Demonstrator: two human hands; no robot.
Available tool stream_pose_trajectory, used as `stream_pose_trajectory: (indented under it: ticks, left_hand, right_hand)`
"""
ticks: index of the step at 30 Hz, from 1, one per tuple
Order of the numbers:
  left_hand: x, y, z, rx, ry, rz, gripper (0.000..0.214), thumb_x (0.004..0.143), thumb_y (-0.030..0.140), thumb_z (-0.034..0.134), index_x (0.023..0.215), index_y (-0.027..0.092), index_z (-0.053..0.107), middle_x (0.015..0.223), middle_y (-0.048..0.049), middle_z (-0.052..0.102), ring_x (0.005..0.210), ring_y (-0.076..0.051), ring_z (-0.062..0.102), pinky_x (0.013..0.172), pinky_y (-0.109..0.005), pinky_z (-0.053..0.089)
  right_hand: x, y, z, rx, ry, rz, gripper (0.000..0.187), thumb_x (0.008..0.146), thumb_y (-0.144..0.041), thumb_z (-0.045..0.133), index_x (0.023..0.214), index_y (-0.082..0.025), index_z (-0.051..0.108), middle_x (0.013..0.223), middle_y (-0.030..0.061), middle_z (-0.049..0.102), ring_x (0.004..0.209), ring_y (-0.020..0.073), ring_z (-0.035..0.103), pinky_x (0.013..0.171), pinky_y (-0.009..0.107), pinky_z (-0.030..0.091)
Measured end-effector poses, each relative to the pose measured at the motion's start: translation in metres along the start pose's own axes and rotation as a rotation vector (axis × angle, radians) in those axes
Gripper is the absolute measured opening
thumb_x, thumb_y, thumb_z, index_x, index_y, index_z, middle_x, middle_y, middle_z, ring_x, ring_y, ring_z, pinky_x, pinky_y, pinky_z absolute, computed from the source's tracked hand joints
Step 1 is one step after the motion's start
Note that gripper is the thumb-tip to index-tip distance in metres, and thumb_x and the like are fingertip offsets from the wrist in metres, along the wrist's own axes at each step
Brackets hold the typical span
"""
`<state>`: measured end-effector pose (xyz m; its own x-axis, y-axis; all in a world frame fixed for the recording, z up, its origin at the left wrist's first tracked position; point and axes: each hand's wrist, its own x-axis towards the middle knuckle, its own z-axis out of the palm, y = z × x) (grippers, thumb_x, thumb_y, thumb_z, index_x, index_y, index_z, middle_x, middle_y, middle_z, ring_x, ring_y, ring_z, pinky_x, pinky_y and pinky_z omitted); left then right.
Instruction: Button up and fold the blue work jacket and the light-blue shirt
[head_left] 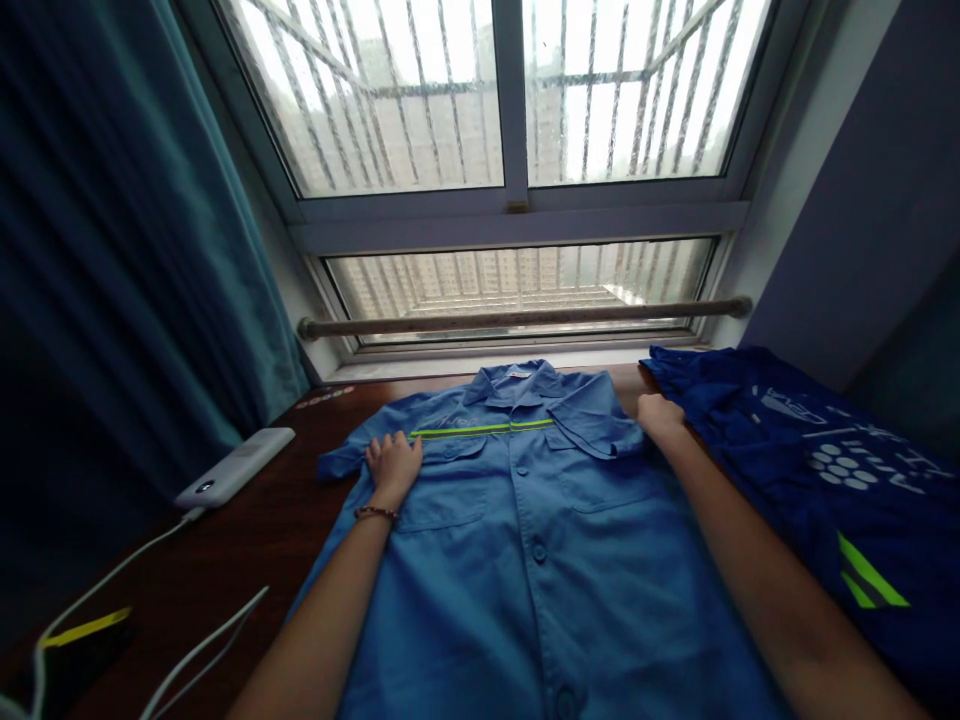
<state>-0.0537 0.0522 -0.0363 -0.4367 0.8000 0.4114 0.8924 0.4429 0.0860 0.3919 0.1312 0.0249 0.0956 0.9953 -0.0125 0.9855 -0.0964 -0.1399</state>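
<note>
A blue short-sleeved button-up shirt [517,500] lies front up, its collar toward the window. A yellow-green and dark stripe crosses its chest, above two flap pockets. My left hand [394,465] rests on the chest beside the left-side sleeve, palm down with fingers spread. That sleeve extends outward, while the right-side sleeve [600,415] lies folded inward over the chest. At the shirt's right edge, next to this folded sleeve, my right hand [661,413] is closed on the shirt fabric; its fingertips are hidden.
A darker blue garment [795,470] with white print lies along the right. On the brown wooden surface [285,520] at left are a white power bank [236,467] with a cable [120,575] and a yellow-and-black object [86,630]. A curtain [150,220], window and horizontal bar [525,318] border it.
</note>
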Motion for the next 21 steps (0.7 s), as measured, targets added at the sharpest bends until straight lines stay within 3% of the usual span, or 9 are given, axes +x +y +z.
stream_pose_trajectory:
  ticks: [3, 6, 10, 14, 18, 21]
  left_hand:
    - [0.0, 0.002, 0.001, 0.016, -0.002, 0.001, 0.04, 0.079, 0.04, 0.035, 0.095, 0.012, 0.059, 0.101, -0.0173, 0.056, 0.105, -0.032, 0.041, 0.09, -0.047, 0.024]
    - [0.001, 0.002, 0.001, 0.018, 0.0, 0.008, 0.04, 0.079, 0.039, 0.035, 0.097, 0.012, 0.059, 0.101, -0.0174, 0.056, 0.104, -0.032, 0.042, 0.089, -0.047, 0.024]
    - [0.001, 0.002, 0.0, 0.007, -0.007, 0.033, 0.04, 0.079, 0.038, 0.034, 0.099, 0.012, 0.058, 0.101, -0.0173, 0.056, 0.103, -0.032, 0.042, 0.089, -0.048, 0.025]
    - [-0.002, 0.003, 0.0, -0.005, -0.003, 0.03, 0.039, 0.079, 0.039, 0.035, 0.097, 0.013, 0.059, 0.105, -0.0177, 0.055, 0.105, -0.032, 0.041, 0.09, -0.048, 0.025]
    - [0.001, 0.002, 0.0, -0.074, 0.023, 0.026, 0.038, 0.078, 0.037, 0.039, 0.099, 0.012, 0.057, 0.103, -0.0168, 0.056, 0.104, -0.03, 0.043, 0.089, -0.045, 0.029]
    - [0.013, -0.005, -0.005, -0.206, 0.052, -0.032, 0.035, 0.077, 0.032, 0.041, 0.101, 0.011, 0.055, 0.101, -0.014, 0.057, 0.099, -0.024, 0.048, 0.087, -0.035, 0.035]
  right_hand:
    - [0.001, -0.018, 0.015, -0.013, 0.094, -0.142, 0.04, 0.085, -0.032, 0.039, 0.115, -0.008, 0.049, 0.118, 0.0219, 0.047, 0.111, 0.0276, 0.043, 0.091, 0.038, 0.034]
    - [0.011, -0.04, 0.038, -0.018, 0.115, -0.264, 0.051, 0.084, -0.046, 0.037, 0.125, -0.016, 0.039, 0.13, 0.0129, 0.038, 0.12, 0.0237, 0.032, 0.097, 0.033, 0.026]
    - [0.04, -0.045, 0.056, -0.025, 0.114, -0.217, 0.063, 0.084, -0.057, 0.023, 0.128, -0.014, 0.036, 0.133, 0.0151, 0.033, 0.122, 0.0291, 0.027, 0.096, 0.045, 0.024]
    - [0.06, -0.036, 0.057, -0.027, 0.14, -0.184, 0.063, 0.085, -0.055, 0.016, 0.128, -0.013, 0.036, 0.133, 0.0158, 0.033, 0.122, 0.029, 0.025, 0.096, 0.048, 0.021]
    - [0.052, -0.043, 0.054, -0.047, 0.187, -0.262, 0.057, 0.085, -0.054, 0.022, 0.123, -0.016, 0.043, 0.131, 0.0123, 0.037, 0.125, 0.0276, 0.018, 0.1, 0.048, 0.01]
    - [0.033, -0.055, 0.059, -0.048, 0.177, -0.324, 0.058, 0.082, -0.058, 0.024, 0.124, -0.021, 0.041, 0.133, 0.0096, 0.034, 0.123, 0.0313, 0.02, 0.098, 0.052, 0.011]
